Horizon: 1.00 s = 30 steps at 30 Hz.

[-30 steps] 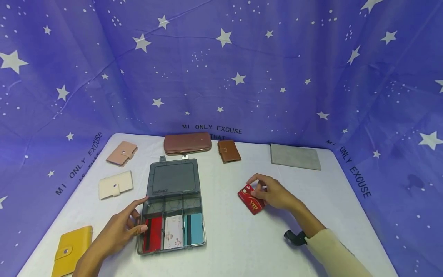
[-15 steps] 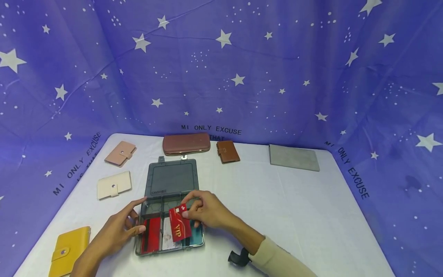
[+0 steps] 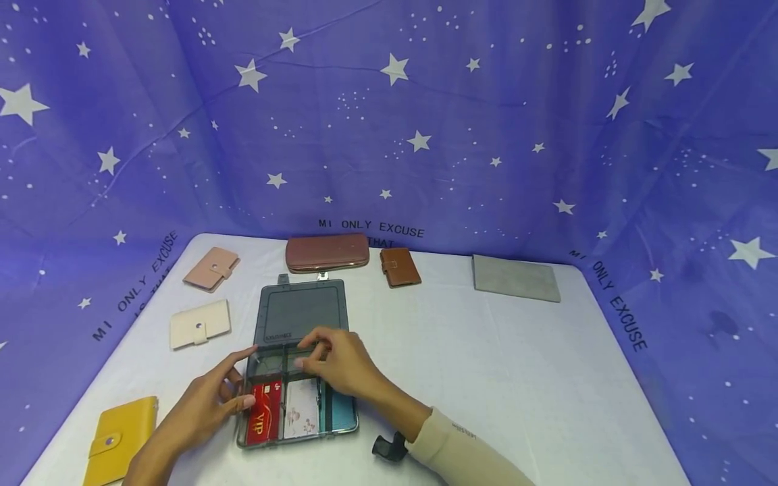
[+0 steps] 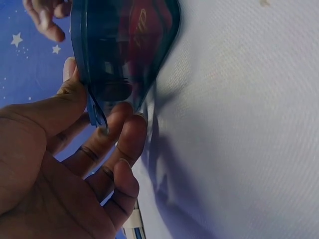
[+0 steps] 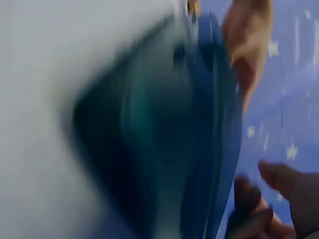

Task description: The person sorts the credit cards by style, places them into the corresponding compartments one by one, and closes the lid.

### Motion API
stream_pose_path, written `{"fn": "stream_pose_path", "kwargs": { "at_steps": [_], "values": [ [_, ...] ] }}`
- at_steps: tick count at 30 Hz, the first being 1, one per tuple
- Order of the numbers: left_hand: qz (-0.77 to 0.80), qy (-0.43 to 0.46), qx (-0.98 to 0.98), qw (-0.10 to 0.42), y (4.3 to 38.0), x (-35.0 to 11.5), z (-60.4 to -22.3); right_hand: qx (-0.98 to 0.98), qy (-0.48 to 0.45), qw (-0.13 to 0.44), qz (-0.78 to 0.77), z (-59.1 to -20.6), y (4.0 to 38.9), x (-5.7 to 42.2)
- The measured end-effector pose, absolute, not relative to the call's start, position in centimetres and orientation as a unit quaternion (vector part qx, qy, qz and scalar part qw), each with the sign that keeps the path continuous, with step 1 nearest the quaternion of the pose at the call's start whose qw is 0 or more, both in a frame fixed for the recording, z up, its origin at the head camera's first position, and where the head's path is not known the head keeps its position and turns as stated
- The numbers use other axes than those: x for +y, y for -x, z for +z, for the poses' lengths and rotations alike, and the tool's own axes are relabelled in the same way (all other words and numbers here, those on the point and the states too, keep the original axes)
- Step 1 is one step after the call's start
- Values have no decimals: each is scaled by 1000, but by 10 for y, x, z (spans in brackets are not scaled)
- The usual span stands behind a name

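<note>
A dark translucent storage box (image 3: pixel 304 442) lies with its lid (image 3: pixel 304 309) folded back, split into several compartments. In the front-left compartment is a red VIP card (image 3: pixel 265 415), in the front-middle one a white floral card (image 3: pixel 302 405), in the front-right one a blue card (image 3: pixel 344 412). My left hand (image 3: pixel 203 408) grips the box's left side, thumb on the rim; in the left wrist view its fingers (image 4: pixel 130 134) touch the side wall. Over the back compartments hovers my right hand (image 3: pixel 345 364), fingers loosely bent with nothing between them. The right wrist view is blurred.
Behind the box lie a maroon wallet (image 3: pixel 328 252) and a brown card holder (image 3: pixel 400 267). Left of it are pink (image 3: pixel 213 268), cream (image 3: pixel 200 325) and yellow (image 3: pixel 123 439) card holders. A grey wallet (image 3: pixel 515 278) lies at the back right. A starry curtain (image 3: pixel 389 135) surrounds the table.
My right hand has carried the red VIP card leftward from the table's right side, let it go in the front-left compartment, and drawn back up. The left hand has stayed on the box.
</note>
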<state>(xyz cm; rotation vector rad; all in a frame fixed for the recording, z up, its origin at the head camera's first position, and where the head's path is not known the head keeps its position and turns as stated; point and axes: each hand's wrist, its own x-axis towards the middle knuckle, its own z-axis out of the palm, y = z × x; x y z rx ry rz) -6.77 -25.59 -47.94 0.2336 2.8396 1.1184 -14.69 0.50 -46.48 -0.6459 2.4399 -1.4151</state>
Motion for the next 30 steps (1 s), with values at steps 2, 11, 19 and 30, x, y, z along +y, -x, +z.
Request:
{"fn": "stream_pose_path", "kwargs": {
  "at_steps": [2,11,19,30],
  "values": [
    [366,-72,927,40,68,-256,-479,858,183,71,-475,-467,162,14],
    [454,-66,881,114,55,-270,-487,825,50,152,-543,-485,205,35],
    [587,-44,797,137,43,-269,-494,735,26,205,-645,-483,209,36],
    [625,-81,772,83,56,-257,-504,693,58,156,-702,-459,194,52]
  ]
}}
